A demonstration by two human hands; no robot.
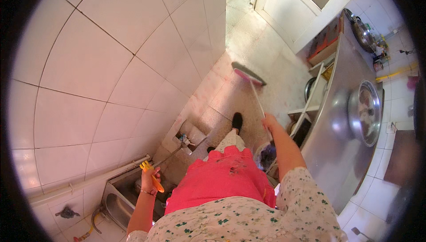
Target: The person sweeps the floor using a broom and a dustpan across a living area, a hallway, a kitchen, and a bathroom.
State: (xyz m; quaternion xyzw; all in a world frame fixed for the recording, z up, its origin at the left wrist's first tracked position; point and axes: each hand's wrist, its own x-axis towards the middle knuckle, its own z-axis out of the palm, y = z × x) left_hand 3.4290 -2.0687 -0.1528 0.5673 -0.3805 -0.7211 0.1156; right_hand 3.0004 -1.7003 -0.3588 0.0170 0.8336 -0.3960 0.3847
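Observation:
My right hand [270,122] grips the pale pole of a broom [250,75], whose pink head with dark bristles rests on the tiled floor ahead of me. My left hand [149,179], low at the left, is closed around a yellow-orange plastic grip [157,184]. A thin pole runs from near this hand to a dustpan [196,135] on the floor beside the wall. Crumpled litter [185,139] lies in the dustpan.
A tiled wall [133,55] rises on the left above a metal sink [119,205]. On the right, a steel counter [332,135] holds a metal basin [364,113], with shelves below. A white door [289,5] stands open ahead. My shoe [237,121] is near the broom.

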